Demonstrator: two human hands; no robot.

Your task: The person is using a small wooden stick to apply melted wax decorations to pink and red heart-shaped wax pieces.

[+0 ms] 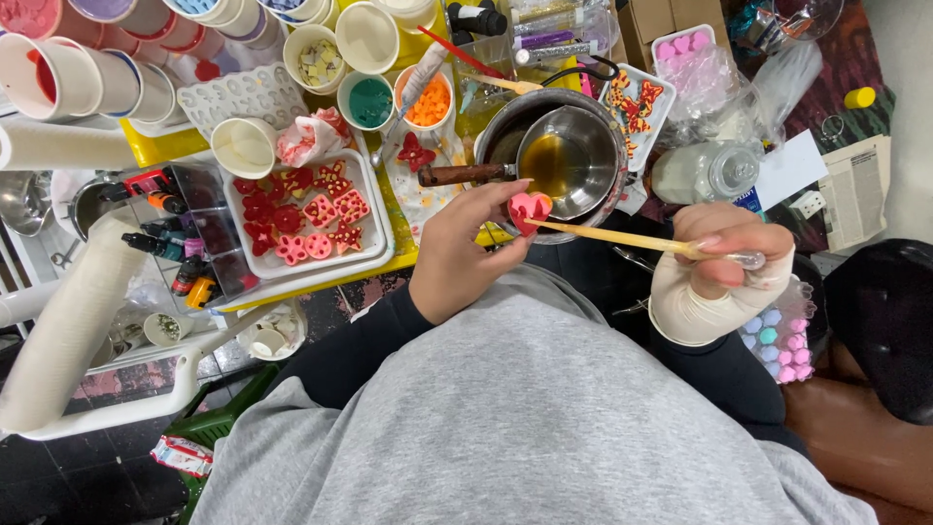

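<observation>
My left hand (pixel 457 248) holds a small pink heart-shaped wax piece (pixel 530 208) between thumb and fingers, just in front of a metal pot. My right hand (pixel 724 255), its wrist wrapped in a beige bandage, grips a thin pale stick (pixel 612 236) whose tip touches the heart. Behind the heart, a small steel saucepan (pixel 573 160) with amber liquid and a wooden handle sits inside a larger pot (pixel 501 126).
A white tray (pixel 379 228) of red and pink shaped pieces lies to the left. Paper cups (pixel 243 146) with coloured contents, a white mould (pixel 243 95), small dye bottles (pixel 160 243), a glass jar (pixel 705 173) and a tray of pastel pieces (pixel 777 340) crowd around.
</observation>
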